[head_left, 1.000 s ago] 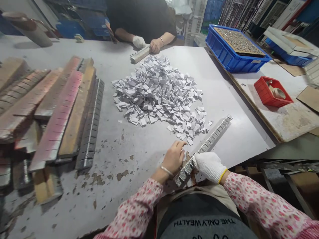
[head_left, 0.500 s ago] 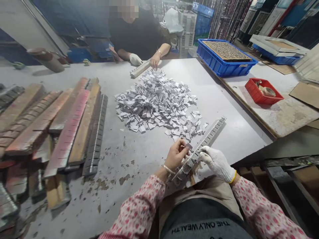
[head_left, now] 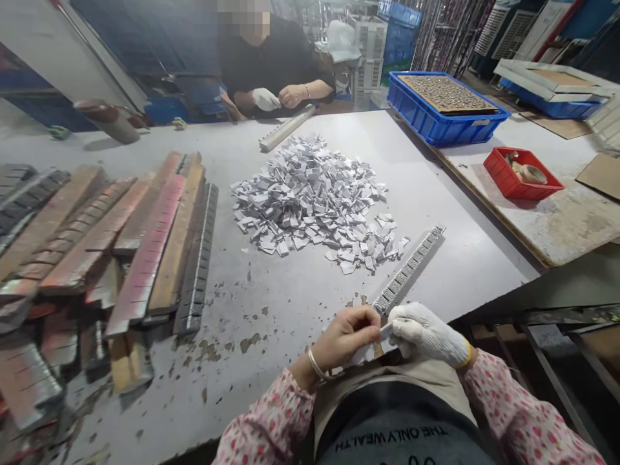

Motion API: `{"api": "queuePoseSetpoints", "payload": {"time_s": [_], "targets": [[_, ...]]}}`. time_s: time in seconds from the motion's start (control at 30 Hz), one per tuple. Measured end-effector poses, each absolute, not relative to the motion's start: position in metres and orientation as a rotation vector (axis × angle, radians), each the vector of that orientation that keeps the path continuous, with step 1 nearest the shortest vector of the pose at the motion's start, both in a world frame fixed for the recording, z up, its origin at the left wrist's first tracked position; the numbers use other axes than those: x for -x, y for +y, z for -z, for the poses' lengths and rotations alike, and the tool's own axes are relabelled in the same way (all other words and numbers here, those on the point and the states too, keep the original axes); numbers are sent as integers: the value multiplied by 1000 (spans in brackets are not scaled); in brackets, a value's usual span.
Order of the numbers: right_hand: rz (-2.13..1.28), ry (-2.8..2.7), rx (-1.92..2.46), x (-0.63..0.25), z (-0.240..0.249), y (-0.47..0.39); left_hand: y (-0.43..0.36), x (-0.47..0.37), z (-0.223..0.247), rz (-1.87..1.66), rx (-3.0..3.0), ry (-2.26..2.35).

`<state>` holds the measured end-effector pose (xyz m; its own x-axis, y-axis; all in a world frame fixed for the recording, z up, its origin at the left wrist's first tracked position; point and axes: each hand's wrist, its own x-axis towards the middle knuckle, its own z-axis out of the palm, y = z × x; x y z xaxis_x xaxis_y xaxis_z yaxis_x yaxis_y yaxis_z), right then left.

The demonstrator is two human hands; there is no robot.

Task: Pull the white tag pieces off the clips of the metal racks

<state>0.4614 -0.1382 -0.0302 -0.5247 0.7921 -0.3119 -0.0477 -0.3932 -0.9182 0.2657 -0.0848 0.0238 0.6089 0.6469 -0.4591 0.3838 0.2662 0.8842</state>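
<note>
My bare left hand [head_left: 349, 337] is closed, thumb and fingertips pinching a small white piece [head_left: 386, 331]. Facing it, my right hand [head_left: 429, 334] in a white knit glove is also closed on the other side of that piece. Just beyond both hands lies a narrow slotted strip [head_left: 407, 271], silvery and textured, slanting away to the right on the table; its near end is hidden behind my hands. A big heap of flat white pieces [head_left: 310, 200] spreads past the strip to the left.
Stacked slotted wooden bars [head_left: 150, 258] fill the table's left side. Across the table, a person [head_left: 276, 64] works beside a pale bar [head_left: 285, 129]. On the right-hand table stand a blue crate [head_left: 448, 132] and a red bin [head_left: 523, 187].
My hands have come off the strip and met in front of it, towards my lap, with the small piece between them. The co-worker's hands have lifted from their bar.
</note>
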Motion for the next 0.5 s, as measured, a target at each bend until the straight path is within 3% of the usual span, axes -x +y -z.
{"api": "queuePoseSetpoints", "payload": {"time_s": [0.13, 0.3, 0.5], "targets": [[-2024, -1006, 1003, -456, 32, -147, -100, -272, -16, -262, -1069, 1059], [-1586, -1268, 1188, -450, 45, -151, -113, -269, -8, -398, -1789, 1262], [-1613, -1381, 1236, -444, 53, -158, -125, -263, 0, -197, -1972, 1276]]}}
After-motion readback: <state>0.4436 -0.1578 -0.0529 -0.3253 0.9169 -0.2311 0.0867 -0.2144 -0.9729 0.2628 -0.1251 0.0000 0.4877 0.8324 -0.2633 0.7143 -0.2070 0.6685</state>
